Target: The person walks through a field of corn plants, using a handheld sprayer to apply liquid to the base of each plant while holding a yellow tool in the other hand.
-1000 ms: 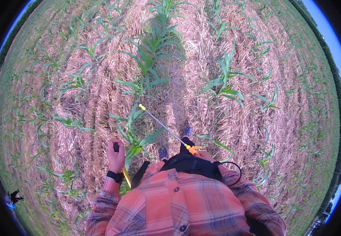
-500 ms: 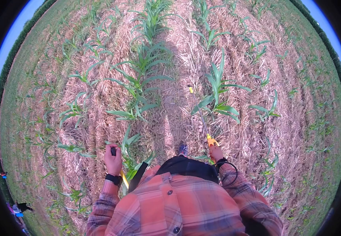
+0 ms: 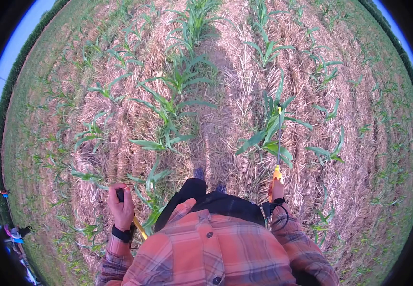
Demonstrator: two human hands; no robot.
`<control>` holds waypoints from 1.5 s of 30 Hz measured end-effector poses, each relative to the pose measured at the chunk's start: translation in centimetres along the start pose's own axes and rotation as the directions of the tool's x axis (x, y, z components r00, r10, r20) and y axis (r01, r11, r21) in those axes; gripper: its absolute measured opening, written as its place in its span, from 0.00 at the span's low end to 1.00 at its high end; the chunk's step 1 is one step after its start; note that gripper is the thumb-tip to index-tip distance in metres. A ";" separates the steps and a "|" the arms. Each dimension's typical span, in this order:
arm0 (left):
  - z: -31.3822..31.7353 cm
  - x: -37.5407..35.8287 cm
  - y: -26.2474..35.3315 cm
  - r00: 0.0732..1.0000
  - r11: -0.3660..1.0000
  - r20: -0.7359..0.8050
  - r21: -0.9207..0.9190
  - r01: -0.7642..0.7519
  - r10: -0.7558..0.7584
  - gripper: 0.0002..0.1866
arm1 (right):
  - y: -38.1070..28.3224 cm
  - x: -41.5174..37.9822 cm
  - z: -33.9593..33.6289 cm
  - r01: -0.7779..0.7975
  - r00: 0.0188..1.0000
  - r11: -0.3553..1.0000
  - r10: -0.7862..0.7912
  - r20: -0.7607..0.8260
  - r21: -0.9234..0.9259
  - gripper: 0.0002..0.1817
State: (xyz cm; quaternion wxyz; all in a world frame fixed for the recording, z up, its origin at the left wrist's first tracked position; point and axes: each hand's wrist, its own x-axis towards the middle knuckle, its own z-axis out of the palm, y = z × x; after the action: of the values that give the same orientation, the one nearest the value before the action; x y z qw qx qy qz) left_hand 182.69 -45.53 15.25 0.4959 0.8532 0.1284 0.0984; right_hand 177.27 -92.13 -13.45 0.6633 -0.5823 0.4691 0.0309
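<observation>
Because the straw-littered field [image 3: 230,109] runs out in rows, you stand in the bare strip between two of them, with your plaid shirt [image 3: 192,252] square to the way ahead. A young corn plant [image 3: 269,135] spreads just ahead and to your right, and a denser corn row [image 3: 180,80] lies on your left.

Your spray wand [image 3: 279,143] points forward from your right side, nearly straight, its far end over the leaves of that right-hand plant; held out this way, it probably keeps the tip well apart from your legs. Your right hand [image 3: 277,191] carries it from the near end, the fingers wrapped round the yellow handle [image 3: 277,172], so the long shaft is steered from the wrist.

Your left hand [image 3: 122,206] is out beside your left hip, its fingers curled firmly over a black grip [image 3: 120,194]. The yellow bar [image 3: 140,229] slants from below that wrist toward your side, which likely explains why the hand sits low and wide: it looks like a lever. Smallest of all, the yellow nozzle [image 3: 279,110] tops the wand, apart from both hands.
</observation>
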 end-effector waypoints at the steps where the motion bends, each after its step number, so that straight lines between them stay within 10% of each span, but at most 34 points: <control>1: 1.8 2.0 -2.4 0.999 0.996 0.031 0.080 -0.031 0.029 0.04 | -0.1 0.5 0.5 0.024 1.000 0.999 -0.024 0.016 -0.039 0.19; 20: 13.6 20.9 -11.8 0.983 0.939 0.130 0.335 0.077 -0.127 0.07 | -13.7 2.7 20.7 0.217 0.882 0.794 0.090 0.463 -0.568 0.18; 26: 7.6 22.3 -5.0 0.998 0.995 0.043 -0.087 0.055 -0.051 0.06 | -16.9 3.7 22.7 0.478 0.716 0.605 0.152 0.681 -0.637 0.20; 32: 5.2 21.8 1.6 0.988 0.992 -0.136 -0.112 0.059 -0.074 0.09 | -16.9 8.5 23.5 0.509 0.745 0.623 0.028 0.667 -0.594 0.20; 34: 9.5 24.5 0.5 0.974 0.973 -0.103 0.128 -0.190 0.204 0.09 | -17.6 10.7 23.6 0.493 0.769 0.643 -0.007 0.640 -0.586 0.20; 45: 29.5 35.4 0.6 0.980 0.870 0.128 0.454 -0.194 0.151 0.09 | -22.6 21.5 16.1 0.049 0.953 0.936 0.062 0.298 -0.350 0.19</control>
State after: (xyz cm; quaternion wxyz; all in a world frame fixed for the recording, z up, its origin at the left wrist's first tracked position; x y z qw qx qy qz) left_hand 224.96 -58.79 2.81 0.2721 0.9584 0.0495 0.0710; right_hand 211.94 -97.31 -12.70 0.6122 -0.6783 0.3501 0.2061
